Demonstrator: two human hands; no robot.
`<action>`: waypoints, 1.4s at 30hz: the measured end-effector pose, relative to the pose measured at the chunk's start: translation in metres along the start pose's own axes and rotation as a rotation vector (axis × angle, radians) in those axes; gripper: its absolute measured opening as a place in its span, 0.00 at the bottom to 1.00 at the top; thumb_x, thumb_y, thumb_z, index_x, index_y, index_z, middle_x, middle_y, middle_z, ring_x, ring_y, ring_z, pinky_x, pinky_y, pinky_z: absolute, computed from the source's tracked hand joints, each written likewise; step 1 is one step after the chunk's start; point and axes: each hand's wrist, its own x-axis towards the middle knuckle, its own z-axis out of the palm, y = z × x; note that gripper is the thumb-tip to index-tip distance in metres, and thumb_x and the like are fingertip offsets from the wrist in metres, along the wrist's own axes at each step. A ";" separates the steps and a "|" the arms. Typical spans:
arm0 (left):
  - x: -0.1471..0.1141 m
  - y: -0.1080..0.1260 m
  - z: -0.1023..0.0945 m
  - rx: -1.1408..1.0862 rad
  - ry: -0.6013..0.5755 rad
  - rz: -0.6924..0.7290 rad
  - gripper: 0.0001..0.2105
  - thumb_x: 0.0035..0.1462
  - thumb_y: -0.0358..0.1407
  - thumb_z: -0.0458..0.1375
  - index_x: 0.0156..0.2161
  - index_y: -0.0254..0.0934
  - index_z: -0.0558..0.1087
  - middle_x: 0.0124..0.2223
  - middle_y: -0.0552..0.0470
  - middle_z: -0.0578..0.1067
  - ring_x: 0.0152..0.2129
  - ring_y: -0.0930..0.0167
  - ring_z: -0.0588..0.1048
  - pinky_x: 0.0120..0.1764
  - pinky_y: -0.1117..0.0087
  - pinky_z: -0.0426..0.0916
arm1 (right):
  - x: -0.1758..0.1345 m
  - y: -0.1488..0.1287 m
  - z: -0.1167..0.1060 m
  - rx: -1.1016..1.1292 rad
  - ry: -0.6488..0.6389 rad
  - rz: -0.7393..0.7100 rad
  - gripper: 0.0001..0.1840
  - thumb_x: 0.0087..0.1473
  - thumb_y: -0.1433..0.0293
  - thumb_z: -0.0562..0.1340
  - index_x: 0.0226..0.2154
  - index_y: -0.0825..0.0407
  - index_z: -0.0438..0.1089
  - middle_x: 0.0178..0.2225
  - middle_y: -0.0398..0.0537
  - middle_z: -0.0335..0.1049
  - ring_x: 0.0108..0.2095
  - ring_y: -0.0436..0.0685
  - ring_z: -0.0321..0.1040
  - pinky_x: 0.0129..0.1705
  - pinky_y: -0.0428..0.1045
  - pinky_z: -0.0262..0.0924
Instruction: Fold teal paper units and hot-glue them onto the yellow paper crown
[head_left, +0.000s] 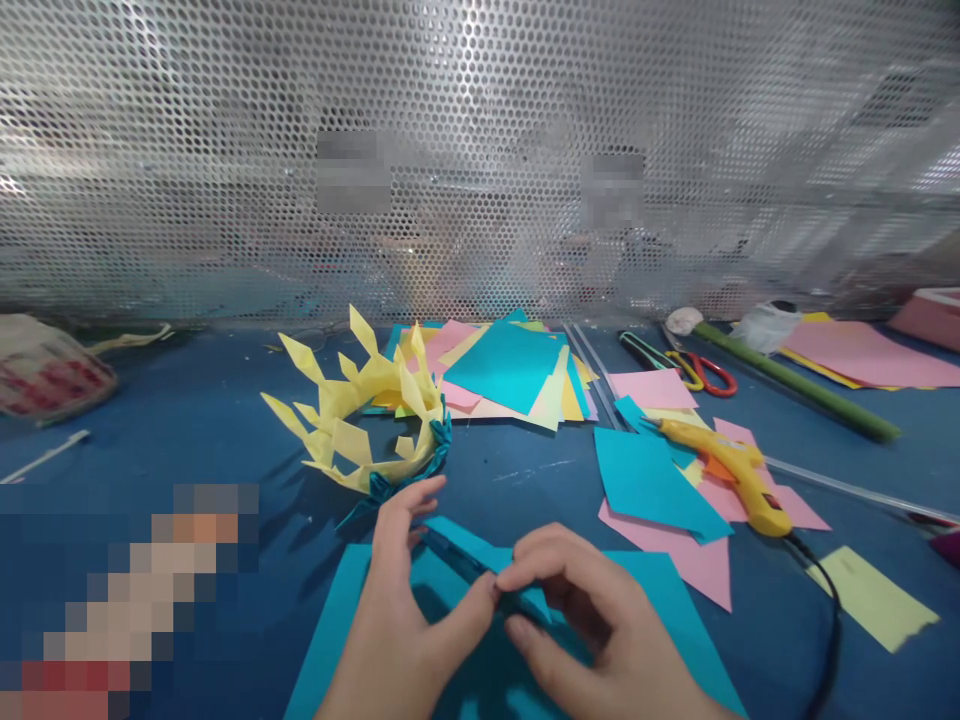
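In front of me, my left hand (409, 600) and my right hand (592, 610) pinch a narrow folded piece of teal paper (457, 553) between thumbs and fingers. The piece slants down to the right, and its lower end is partly hidden by my fingers. Beneath my hands lies a larger teal sheet (675, 590), its middle in shadow. Just beyond my left hand stands a yellow paper crown (341, 400) with pointed tips. Twisted teal paper (382, 487) is fixed along the crown's near right side.
A yellow glue gun (750, 470) rests on teal and pink paper scraps (664, 560) at right, its black cord (834, 620) running toward me. Scissors (705, 372), a green stick (810, 385) and stacked coloured paper (510, 365) lie farther back. A perforated metal screen (480, 240) closes the back.
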 end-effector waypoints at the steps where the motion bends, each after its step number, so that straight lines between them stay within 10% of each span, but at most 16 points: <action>1: 0.002 -0.002 0.001 -0.051 0.000 -0.052 0.33 0.44 0.42 0.62 0.56 0.39 0.57 0.58 0.42 0.61 0.56 0.58 0.60 0.56 0.57 0.56 | -0.001 0.001 0.001 0.024 0.004 0.000 0.15 0.49 0.80 0.61 0.37 0.46 0.70 0.37 0.46 0.68 0.36 0.49 0.70 0.36 0.42 0.67; 7: 0.006 -0.001 0.000 -0.194 -0.280 -0.217 0.16 0.48 0.46 0.61 0.35 0.34 0.74 0.32 0.46 0.79 0.35 0.62 0.77 0.40 0.65 0.70 | -0.001 0.002 -0.002 0.075 0.002 -0.069 0.21 0.47 0.80 0.63 0.42 0.42 0.73 0.39 0.45 0.72 0.41 0.52 0.71 0.43 0.45 0.66; 13: 0.004 -0.001 -0.004 -0.177 -0.327 -0.193 0.13 0.52 0.43 0.59 0.39 0.37 0.75 0.36 0.50 0.80 0.36 0.65 0.77 0.40 0.70 0.70 | -0.003 0.004 -0.010 0.159 -0.065 0.103 0.10 0.59 0.63 0.60 0.42 0.43 0.74 0.42 0.47 0.74 0.43 0.55 0.70 0.46 0.48 0.64; 21: -0.005 0.000 -0.003 -0.071 -0.338 -0.071 0.06 0.51 0.37 0.58 0.33 0.39 0.75 0.34 0.52 0.78 0.34 0.65 0.74 0.42 0.69 0.67 | 0.003 0.010 -0.002 0.404 -0.037 0.456 0.17 0.49 0.57 0.68 0.36 0.50 0.67 0.24 0.38 0.66 0.26 0.46 0.63 0.29 0.41 0.57; 29: 0.008 -0.001 -0.002 -0.141 -0.370 -0.196 0.10 0.48 0.41 0.61 0.24 0.36 0.71 0.20 0.57 0.70 0.19 0.73 0.70 0.26 0.74 0.65 | 0.006 0.007 -0.005 0.426 0.005 0.510 0.19 0.43 0.61 0.72 0.37 0.51 0.71 0.27 0.40 0.69 0.31 0.48 0.66 0.35 0.43 0.61; 42: 0.009 0.002 0.001 -0.282 -0.415 -0.215 0.21 0.40 0.53 0.66 0.28 0.34 0.77 0.24 0.54 0.72 0.19 0.74 0.71 0.26 0.73 0.68 | 0.003 0.017 -0.008 0.412 0.058 0.520 0.15 0.41 0.61 0.73 0.33 0.49 0.77 0.27 0.42 0.75 0.29 0.48 0.69 0.34 0.42 0.65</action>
